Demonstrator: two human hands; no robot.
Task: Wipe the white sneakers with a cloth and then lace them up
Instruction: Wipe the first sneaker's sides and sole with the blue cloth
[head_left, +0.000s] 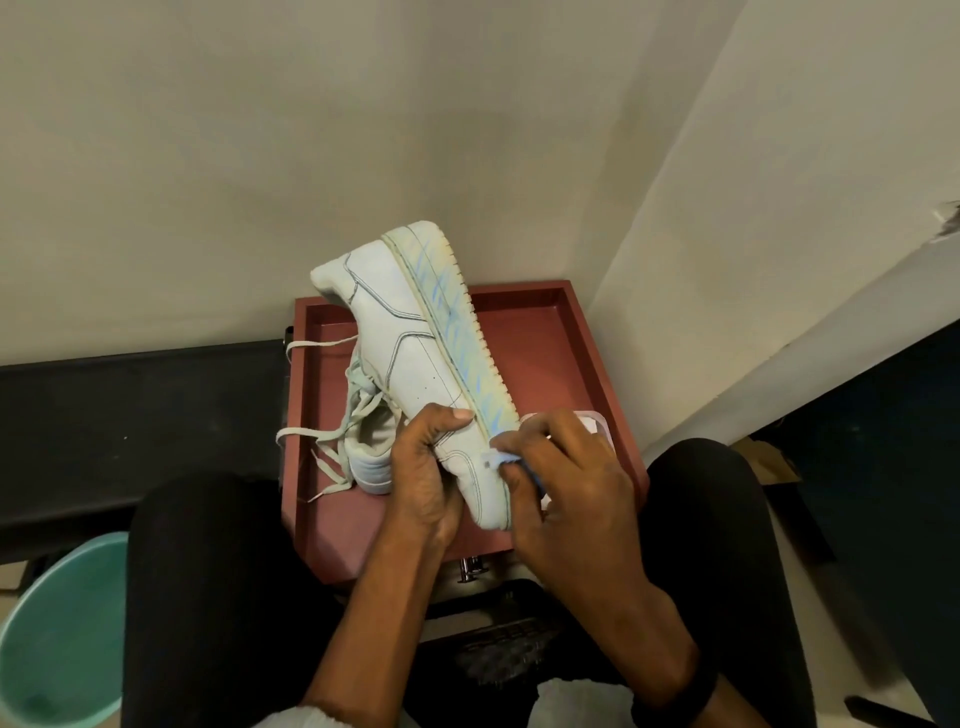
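A white sneaker (405, 343) is held on its side above a red tray (540, 353), its ridged sole facing right and one end pointing away. My left hand (423, 467) grips its near end, thumb lying on the upper. My right hand (561, 478) pinches a small blue cloth (501, 462) against the edge of the sole near the close end. A second white sneaker (369, 441) sits in the tray behind my left hand, with loose laces (322, 431) spilling over the tray's left edge.
The tray rests on a small stand between my knees, close to a pale wall corner. A teal bucket (57, 623) stands at the lower left. A white container (597, 423) lies in the tray under my right hand. A dark ledge runs along the left.
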